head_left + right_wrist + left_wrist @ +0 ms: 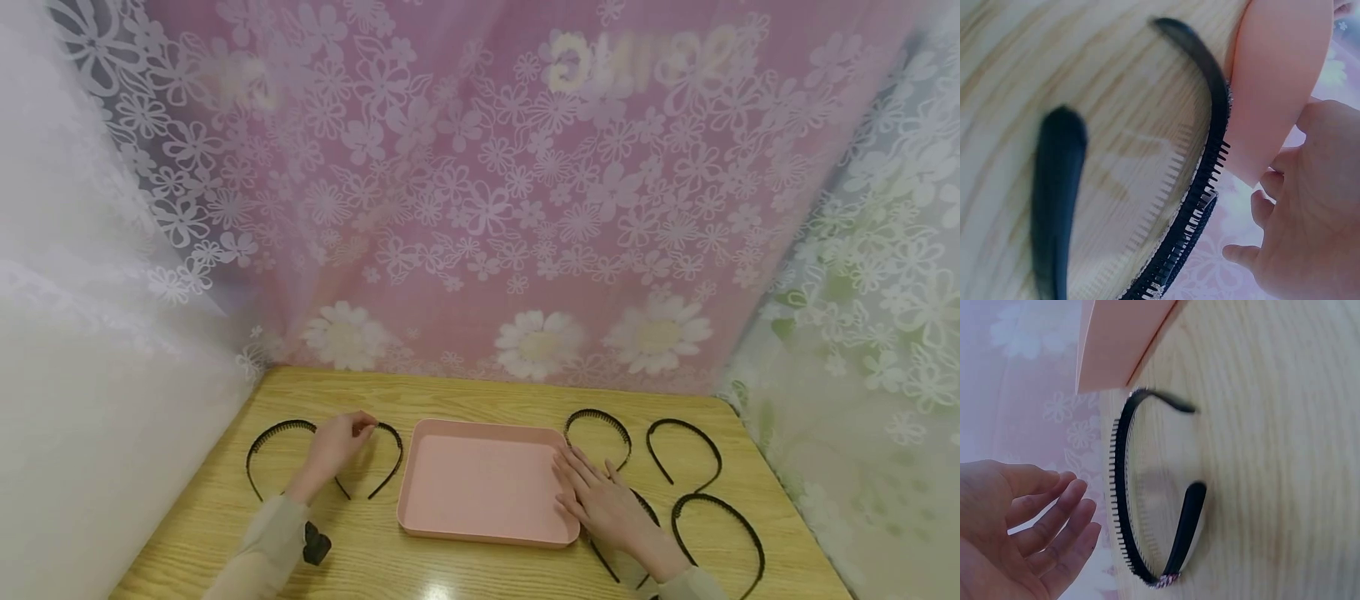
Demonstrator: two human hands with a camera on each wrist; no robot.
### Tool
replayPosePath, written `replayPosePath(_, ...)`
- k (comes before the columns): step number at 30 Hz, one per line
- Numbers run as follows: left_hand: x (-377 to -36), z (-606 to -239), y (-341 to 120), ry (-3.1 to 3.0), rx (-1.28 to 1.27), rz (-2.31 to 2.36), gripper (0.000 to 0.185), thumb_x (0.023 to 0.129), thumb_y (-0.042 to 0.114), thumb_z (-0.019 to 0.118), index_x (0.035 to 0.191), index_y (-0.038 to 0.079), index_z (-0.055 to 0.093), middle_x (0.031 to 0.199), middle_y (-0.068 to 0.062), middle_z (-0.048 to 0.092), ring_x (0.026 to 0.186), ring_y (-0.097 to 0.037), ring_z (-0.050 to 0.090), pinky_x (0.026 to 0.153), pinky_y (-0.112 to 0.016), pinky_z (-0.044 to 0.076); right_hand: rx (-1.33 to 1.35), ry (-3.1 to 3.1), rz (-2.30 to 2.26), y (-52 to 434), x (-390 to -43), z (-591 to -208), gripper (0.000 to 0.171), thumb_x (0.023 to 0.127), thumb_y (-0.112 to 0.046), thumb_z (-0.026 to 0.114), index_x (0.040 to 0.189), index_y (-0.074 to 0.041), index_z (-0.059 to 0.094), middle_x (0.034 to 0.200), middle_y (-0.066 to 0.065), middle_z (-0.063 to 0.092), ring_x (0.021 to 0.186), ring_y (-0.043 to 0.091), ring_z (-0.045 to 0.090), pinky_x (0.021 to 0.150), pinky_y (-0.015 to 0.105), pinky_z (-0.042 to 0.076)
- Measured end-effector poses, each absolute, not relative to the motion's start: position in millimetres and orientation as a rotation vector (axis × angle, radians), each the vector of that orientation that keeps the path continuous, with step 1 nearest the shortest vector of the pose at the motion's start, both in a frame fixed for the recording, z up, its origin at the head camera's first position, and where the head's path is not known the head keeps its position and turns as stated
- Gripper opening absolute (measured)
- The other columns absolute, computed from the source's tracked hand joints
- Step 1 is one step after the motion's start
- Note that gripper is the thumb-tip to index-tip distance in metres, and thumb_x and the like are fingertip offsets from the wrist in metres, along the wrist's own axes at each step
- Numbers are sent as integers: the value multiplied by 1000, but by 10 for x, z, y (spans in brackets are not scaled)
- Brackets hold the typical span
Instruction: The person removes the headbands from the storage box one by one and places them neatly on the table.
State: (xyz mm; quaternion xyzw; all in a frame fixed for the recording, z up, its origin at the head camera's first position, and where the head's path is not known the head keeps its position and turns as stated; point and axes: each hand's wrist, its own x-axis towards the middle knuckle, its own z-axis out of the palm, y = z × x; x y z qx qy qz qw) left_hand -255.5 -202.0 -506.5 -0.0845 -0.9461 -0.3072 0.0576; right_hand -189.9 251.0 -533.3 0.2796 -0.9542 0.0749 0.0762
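My left hand point(343, 440) hovers at the top of a black toothed headband point(401, 454), left of the pink tray point(487, 538). In the left wrist view the fingers are loosely bent, with nothing between them, and a gap separates them from the headband point(1120, 469), which has sparkly trim near its ends. My right hand point(603, 504) rests on the tray's right rim, fingers stretched out over the edge. Beside that hand, a black headband point(1210, 147) lies against the outside of the tray wall point(1272, 94). The forearm partly hides a headband.
Another black headband point(281, 425) lies at the far left, partly behind the left forearm. Several more lie to the right, including a headband at the back point(600, 412) and one near the front point(750, 533). Flowered curtains point(480, 208) enclose the wooden table point(390, 558).
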Motion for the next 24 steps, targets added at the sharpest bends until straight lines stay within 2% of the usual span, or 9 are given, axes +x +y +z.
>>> replayPosePath(3, -2504, -5074, -1955, -2859, -238, -919, 17, 99, 13, 66, 110, 5, 76, 93, -6, 74, 79, -22, 69, 64, -37, 56, 828, -2915, 262, 2499, -1889, -5301, 61, 104, -37, 56, 155, -7, 42, 161, 13, 37, 148, 35, 34, 111, 70, 30)
replayPosePath(8, -2436, -5128, -1849, -2805, -240, -896, 16, 98, 13, 68, 109, 6, 76, 92, -7, 76, 79, -24, 72, 63, -37, 58, 854, -2867, 326, 2516, -1900, -5342, 60, 103, -35, 58, 153, -5, 45, 158, 17, 40, 145, 39, 37, 107, 72, 32)
replayPosePath(15, -2296, -5168, -1641, -2731, -261, -879, 22, 98, 14, 68, 116, 4, 74, 101, -12, 76, 85, -27, 73, 69, -42, 60, 812, -2933, 396, 2494, -1873, -5282, 61, 104, -33, 57, 155, -4, 40, 161, 17, 35, 148, 39, 31, 110, 72, 28)
replayPosePath(18, -2238, -5197, -1552, -2695, -271, -812, 28, 97, 13, 69, 122, 1, 71, 86, -15, 74, 61, -26, 67, 51, -40, 55, 794, -2984, 419, 2465, -1859, -5238, 62, 106, -33, 55, 157, -3, 36, 163, 16, 31, 151, 39, 26, 112, 73, 25)
replayPosePath(19, -2224, -5210, -1524, -2682, -278, -791, 29, 97, 13, 69, 123, -1, 70, 87, -16, 74, 55, -25, 63, 48, -37, 52, 786, -2995, 430, 2456, -1857, -5232, 62, 106, -33, 54, 157, -3, 35, 163, 17, 30, 151, 39, 25, 112, 73, 24)
replayPosePath(21, -2203, -5247, -1474, -2651, -310, -737, 33, 97, 14, 70, 125, -3, 68, 91, -20, 74, 58, -28, 65, 49, -38, 54, 763, -3007, 452, 2434, -1851, -5224, 63, 106, -34, 55, 157, -3, 35, 163, 17, 30, 151, 40, 24, 111, 74, 23)
replayPosePath(22, -2192, -5260, -1449, -2643, -330, -726, 35, 97, 14, 70, 127, -4, 67, 97, -22, 73, 63, -31, 67, 53, -40, 57, 749, -3007, 462, 2419, -1848, -5224, 64, 105, -34, 55, 157, -3, 35, 163, 18, 29, 151, 40, 24, 111, 75, 22)
replayPosePath(24, -2173, -5289, -1399, -2636, -360, -692, 38, 98, 15, 69, 129, -6, 65, 117, -26, 69, 92, -39, 71, 76, -46, 60, 709, -3001, 468, 2384, -1843, -5233, 66, 104, -36, 57, 157, -4, 36, 164, 17, 28, 151, 40, 24, 110, 76, 22)
